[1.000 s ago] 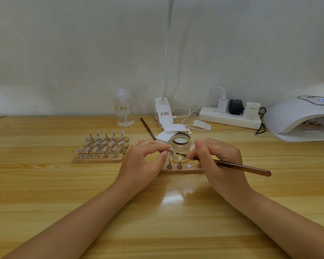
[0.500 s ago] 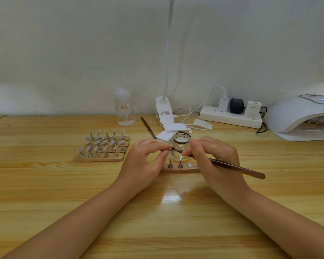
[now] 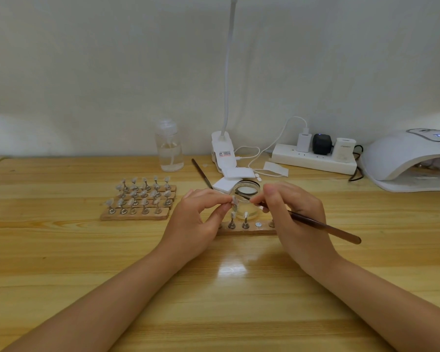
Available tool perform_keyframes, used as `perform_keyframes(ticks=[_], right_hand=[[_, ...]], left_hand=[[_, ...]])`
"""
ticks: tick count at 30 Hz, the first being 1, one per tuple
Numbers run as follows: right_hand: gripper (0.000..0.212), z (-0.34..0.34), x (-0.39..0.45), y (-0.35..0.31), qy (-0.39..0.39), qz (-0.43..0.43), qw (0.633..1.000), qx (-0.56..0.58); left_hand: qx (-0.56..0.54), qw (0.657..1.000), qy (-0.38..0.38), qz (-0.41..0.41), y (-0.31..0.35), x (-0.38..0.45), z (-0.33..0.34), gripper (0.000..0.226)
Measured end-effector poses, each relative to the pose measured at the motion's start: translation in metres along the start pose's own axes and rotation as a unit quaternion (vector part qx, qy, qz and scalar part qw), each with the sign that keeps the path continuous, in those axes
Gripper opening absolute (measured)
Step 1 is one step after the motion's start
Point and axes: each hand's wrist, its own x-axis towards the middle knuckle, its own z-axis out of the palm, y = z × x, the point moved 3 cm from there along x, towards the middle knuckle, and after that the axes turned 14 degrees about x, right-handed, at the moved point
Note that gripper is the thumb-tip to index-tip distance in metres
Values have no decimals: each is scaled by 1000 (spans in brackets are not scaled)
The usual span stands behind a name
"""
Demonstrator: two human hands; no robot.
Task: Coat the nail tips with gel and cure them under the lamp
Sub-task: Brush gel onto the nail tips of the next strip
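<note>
**Brush meets a single nail tip over the gel jar**

The nail tip (image 3: 234, 199) sits on a small metal stand, pinched between thumb and fingertips of the left hand (image 3: 193, 224) and held up just in front of the gel jar (image 3: 247, 199). It looks light, thin and probably brittle, and a wet coat would make it slippery, so the stem is the safer place to hold it, with fingers kept off the curved face. The right hand (image 3: 297, 219) is closed in a pen-style grip on the brush (image 3: 323, 226), whose bristle end reaches the tip; whether bristles actually touch it is hard to tell at this size.

Below the hands lies a wooden strip holder (image 3: 249, 228) with 2 standing tips (image 3: 238, 221) and 1 bare metal disc, likely the lifted tip's slot. To the left, well apart, a larger rack (image 3: 137, 199) carries 3 rows of tips. The curing lamp (image 3: 412, 158) stands at the worktop's (image 3: 61, 262) far right, with a power strip (image 3: 313, 158), a clear bottle (image 3: 169, 148) and a clip lamp (image 3: 224, 153) along the back.

Compared with 1 second earlier, the brush end has risen from near the strip to the pinched tip, and the handle has tilted a little with it.
</note>
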Motion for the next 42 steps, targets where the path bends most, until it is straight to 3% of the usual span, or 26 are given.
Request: perform_keyframes(ticks=[10, 14, 18, 25, 33, 37, 42], right_hand=[[36, 0, -4, 1, -18, 22, 999, 32], [39, -3, -5, 3, 9, 36, 997, 63], [35, -4, -3, 2, 42, 41, 997, 40], [28, 1, -3, 5, 18, 53, 998, 22], [38, 1, -7, 5, 4, 62, 995, 75], [38, -4, -5, 5, 37, 59, 993, 97], [35, -5, -4, 6, 45, 47, 997, 37]], left_hand=[[-6, 1000, -4, -13, 0, 1, 0, 20], [-1, 1000, -6, -26, -1, 0, -1, 16], [-3, 999, -9, -31, 1, 0, -1, 22], [-2, 1000, -4, -28, 2, 1, -1, 24], [-4, 999, 4, -37, 1, 0, -1, 18], [-9, 1000, 3, -26, 3, 0, -3, 21], [-15, 999, 0, -48, 4, 0, -4, 19]])
